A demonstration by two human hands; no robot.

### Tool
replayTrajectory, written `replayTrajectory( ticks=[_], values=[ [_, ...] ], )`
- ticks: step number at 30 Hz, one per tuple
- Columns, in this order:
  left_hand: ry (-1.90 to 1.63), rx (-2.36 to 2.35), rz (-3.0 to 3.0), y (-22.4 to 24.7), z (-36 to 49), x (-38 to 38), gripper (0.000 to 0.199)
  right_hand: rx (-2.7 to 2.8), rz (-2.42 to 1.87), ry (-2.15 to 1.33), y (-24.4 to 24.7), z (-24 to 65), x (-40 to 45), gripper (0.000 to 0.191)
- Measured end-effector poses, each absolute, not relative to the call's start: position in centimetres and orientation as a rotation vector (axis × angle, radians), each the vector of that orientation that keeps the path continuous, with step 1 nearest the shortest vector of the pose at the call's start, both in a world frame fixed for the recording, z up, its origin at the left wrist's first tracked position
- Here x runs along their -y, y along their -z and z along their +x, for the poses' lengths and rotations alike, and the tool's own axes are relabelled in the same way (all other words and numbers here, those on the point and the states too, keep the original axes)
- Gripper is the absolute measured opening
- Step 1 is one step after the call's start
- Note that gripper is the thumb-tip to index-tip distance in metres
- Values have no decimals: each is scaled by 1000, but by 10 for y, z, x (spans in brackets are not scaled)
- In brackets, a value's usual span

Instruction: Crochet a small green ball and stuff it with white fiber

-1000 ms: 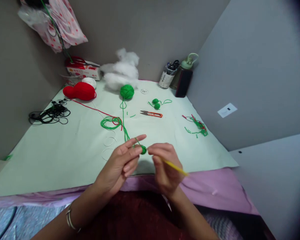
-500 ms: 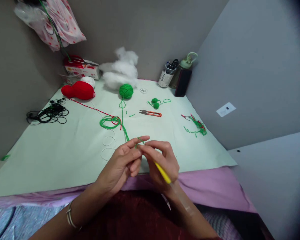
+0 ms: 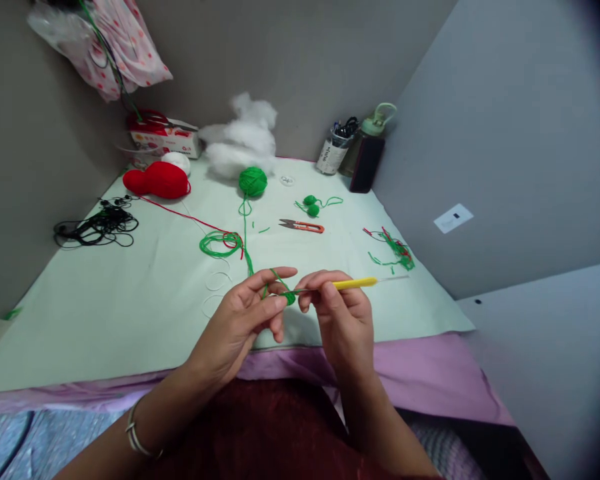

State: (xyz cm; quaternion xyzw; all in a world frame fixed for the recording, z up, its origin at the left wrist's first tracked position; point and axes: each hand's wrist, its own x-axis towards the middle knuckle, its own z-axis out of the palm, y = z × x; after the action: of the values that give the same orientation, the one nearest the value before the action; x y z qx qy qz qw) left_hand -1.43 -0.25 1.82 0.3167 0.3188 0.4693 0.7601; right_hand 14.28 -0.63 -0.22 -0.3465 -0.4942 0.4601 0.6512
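Orange snips (image 3: pixel 303 227) lay just beyond the action! Left hand (image 3: pixel 245 310) pinched the green piece (image 3: pixel 291 299); right hand (image 3: pixel 344 315) pinched the yellow hook (image 3: pixel 355 283), stretched crosswise, one end pointing left.

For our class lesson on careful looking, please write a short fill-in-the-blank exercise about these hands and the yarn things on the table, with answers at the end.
1. The person's right hand holds a slim tool with a ____ handle.
2. The person's left hand pinches a small yarn piece coloured ____.
3. From the person's seat, the snips lie to the ____ of the red skein.
4. The fluffy stuffing behind the ball of yarn is ____.

Missing words: yellow; green; right; white.
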Motion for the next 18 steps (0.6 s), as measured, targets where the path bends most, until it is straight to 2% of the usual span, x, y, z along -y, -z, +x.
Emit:
replayTrajectory(
  ticks=[3, 6, 11, 15, 18],
  values=[
    [-1036, -688, 707, -18, -16, 2, 32, 1141, -768, -1055, 0, 145, 8, 19],
    [-1075, -736, 767, -16, -17, 3, 31, 1278, -821, -916, -4, 147, 13, 20],
    [-1142, -836, 926, -10, -16, 4, 31, 1665, -884, -401, -7, 147, 22, 21],
    [-1166, -843, 892, -9, -11, 6, 41, 1872, -875, 11, 0, 144, 23, 26],
    [-1080, -769, 738, -13, -13, 5, 47, 1883, -918, 152, 6, 144, 24, 31]
  ],
)
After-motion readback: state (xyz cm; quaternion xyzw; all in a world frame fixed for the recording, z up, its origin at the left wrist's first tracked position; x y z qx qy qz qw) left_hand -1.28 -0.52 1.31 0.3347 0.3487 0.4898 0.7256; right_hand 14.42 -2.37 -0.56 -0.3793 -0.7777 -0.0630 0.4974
